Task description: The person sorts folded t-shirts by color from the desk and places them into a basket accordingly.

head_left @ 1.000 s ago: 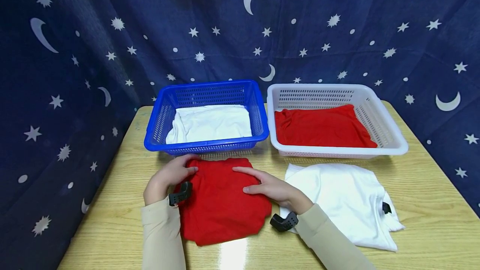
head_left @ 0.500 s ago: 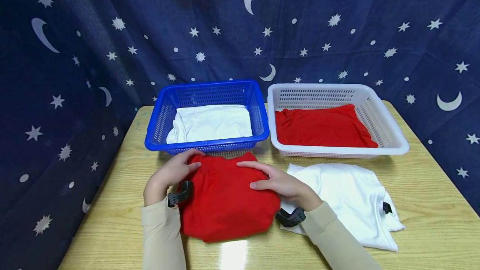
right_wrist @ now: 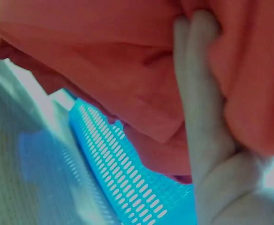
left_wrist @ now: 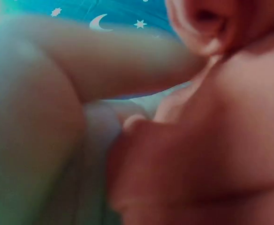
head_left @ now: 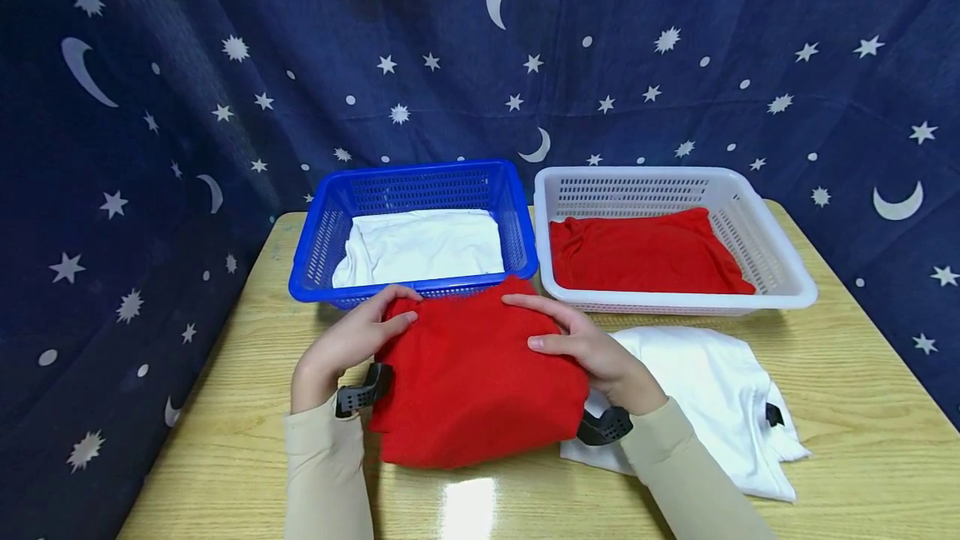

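Note:
A folded red garment (head_left: 480, 382) is held up between both hands in front of the blue basket, its far edge overlapping the basket's front in the head view. My left hand (head_left: 356, 340) grips its left edge, thumb on top and the other fingers hidden beneath. At the right edge, my right hand (head_left: 596, 352) pinches it the same way. The right wrist view shows the fingers (right_wrist: 200, 89) under the red folds, with blue basket mesh beyond. Blurred red cloth (left_wrist: 221, 145) fills much of the left wrist view.
The blue basket (head_left: 412, 288) at the back holds a folded white garment (head_left: 427, 244). Beside it, a white basket (head_left: 675, 301) contains folded red cloth (head_left: 645, 252). A white garment (head_left: 690, 407) with a black patch lies on the wooden table (head_left: 232, 457) at right.
Both hands have raised the red garment and moved it forward and to the right. Its far edge now overlaps the blue basket's front. The right hand has shifted farther right. Baskets and white garment stayed put.

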The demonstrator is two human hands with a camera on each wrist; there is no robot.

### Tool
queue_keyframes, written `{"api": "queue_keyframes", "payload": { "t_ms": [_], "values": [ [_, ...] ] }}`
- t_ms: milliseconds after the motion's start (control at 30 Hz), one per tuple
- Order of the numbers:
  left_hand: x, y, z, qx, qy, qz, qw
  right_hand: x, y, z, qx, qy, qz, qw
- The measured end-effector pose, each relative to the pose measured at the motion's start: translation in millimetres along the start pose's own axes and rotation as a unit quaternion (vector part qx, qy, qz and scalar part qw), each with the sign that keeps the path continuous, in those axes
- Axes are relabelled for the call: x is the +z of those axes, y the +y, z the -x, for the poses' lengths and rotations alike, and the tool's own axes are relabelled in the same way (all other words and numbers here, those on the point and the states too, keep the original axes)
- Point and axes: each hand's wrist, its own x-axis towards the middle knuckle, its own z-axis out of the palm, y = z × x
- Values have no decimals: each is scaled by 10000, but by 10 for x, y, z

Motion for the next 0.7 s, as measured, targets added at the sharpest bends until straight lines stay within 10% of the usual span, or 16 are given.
{"api": "queue_keyframes", "payload": {
  "t_ms": [400,700],
  "values": [
    [175,118,-124,1,-638,1162,9912,140,-246,185,-661,-41,-1413,9877],
    [496,-11,-362,273,-1017,1493,9832,285,-451,255,-1915,-176,-1455,9705]
  ]
}}
